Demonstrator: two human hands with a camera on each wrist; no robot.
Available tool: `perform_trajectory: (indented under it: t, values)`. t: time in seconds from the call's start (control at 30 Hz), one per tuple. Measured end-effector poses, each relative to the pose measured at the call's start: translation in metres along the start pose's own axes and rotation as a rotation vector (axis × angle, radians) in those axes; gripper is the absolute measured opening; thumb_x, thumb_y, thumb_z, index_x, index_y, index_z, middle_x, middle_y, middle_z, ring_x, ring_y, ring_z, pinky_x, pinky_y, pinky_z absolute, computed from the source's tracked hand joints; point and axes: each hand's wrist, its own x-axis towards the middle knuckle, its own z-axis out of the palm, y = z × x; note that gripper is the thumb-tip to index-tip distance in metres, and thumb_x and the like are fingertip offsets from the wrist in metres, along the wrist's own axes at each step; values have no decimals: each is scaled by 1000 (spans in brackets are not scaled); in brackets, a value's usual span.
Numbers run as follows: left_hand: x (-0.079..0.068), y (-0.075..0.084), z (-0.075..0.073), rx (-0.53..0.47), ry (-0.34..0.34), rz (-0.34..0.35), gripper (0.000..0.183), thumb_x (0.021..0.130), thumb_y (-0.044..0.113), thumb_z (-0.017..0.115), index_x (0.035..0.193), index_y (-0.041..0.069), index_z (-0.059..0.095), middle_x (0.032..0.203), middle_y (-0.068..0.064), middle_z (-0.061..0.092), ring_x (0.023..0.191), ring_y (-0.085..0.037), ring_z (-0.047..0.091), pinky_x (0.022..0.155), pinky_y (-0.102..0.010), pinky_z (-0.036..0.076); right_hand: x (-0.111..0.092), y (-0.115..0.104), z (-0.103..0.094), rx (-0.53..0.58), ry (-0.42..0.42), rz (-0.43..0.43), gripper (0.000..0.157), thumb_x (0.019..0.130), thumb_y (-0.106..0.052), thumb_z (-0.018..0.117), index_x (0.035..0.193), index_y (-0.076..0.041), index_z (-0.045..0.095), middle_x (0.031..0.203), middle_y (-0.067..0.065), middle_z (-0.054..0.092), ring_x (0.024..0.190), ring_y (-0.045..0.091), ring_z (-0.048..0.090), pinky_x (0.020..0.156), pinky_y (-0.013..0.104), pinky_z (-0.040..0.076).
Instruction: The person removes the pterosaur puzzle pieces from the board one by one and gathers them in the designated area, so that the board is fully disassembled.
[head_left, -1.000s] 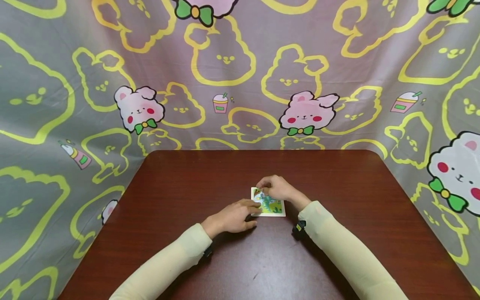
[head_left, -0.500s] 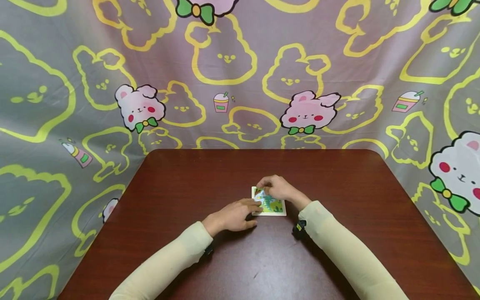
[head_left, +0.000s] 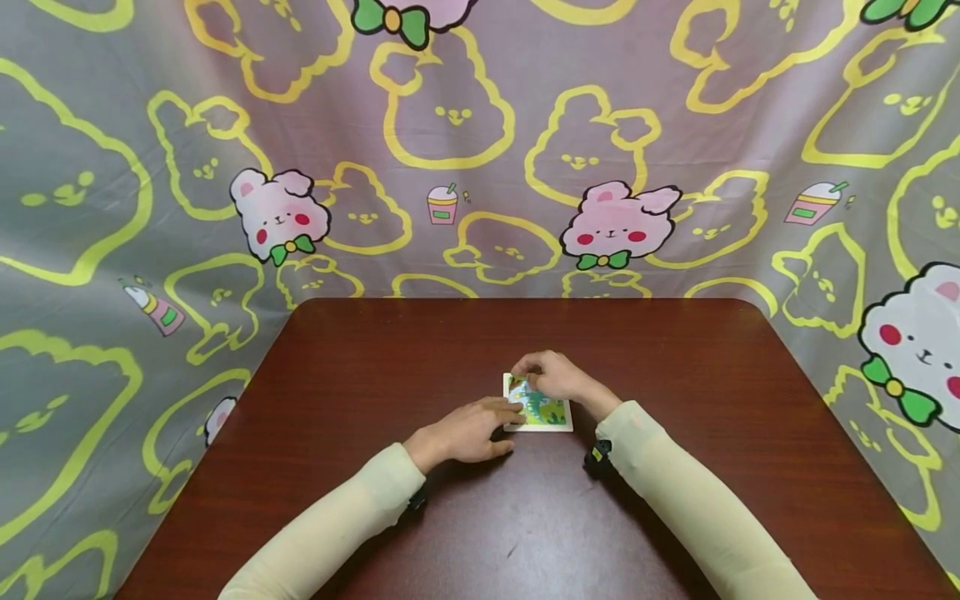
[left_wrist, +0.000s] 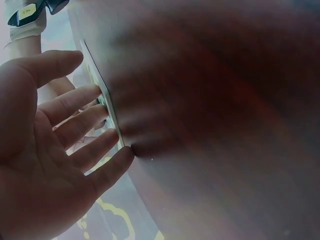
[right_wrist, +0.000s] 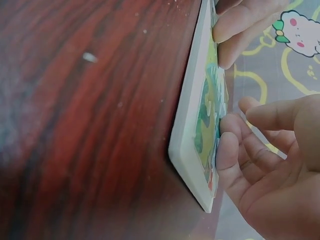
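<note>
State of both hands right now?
Left hand: open, touching the picture board.
Right hand: curled over the picture board; can't tell whether it holds anything.

Looks like a makeshift filming nook, honestly; whether it sits inside a home or an office, can't tell. The big giveaway is the grey-pink fabric backdrop printed with yellow animal outlines (head_left: pixel 517 187), hanging in soft folds behind and along both sides of a dark reddish-brown wood-grain table with rounded far corners (head_left: pixel 390 350). The print's pretty kiddie: pale pink bunny heads with green bows (head_left: pixel 618 223), little pink drink cups (head_left: pixel 442 207). Plus there's a small black wrist camera with a yellow label (head_left: pixel 598 457) by a cream sleeve (head_left: pixel 686 492).
</note>
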Motion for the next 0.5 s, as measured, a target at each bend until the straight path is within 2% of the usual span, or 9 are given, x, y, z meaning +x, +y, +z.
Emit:
perform_trajectory:
  t: [0.13, 0.37, 0.5]
  values:
    - [0, -1, 0, -6, -2, -9, 46, 97, 32, 63, 140, 15, 59, 154, -3, 49, 145, -22, 42, 120, -39, 35, 1, -1, 0, 0, -17, -10, 30, 95, -1, 51, 116, -5, 71, 115, 11, 72, 85, 16, 60, 67, 26, 48]
    - [0, 0, -1, -9, -7, -10, 47, 97, 32, 64, 140, 16, 59, 154, -2, 49, 145, -22, 43, 119, -39, 36, -1, -1, -2, -10, -29, -30, 31, 97, -2, 50, 119, -5, 71, 120, 13, 70, 101, 21, 63, 77, 29, 50]
    - [0, 0, -2, -16, -8, -13, 46, 97, 31, 63, 140, 15, 59, 155, -2, 48, 145, -22, 42, 120, -38, 36, -1, 1, -3, -19, -28, -39, 33, 97, -1, 50, 121, -7, 71, 123, 13, 69, 101, 21, 61, 77, 30, 49]
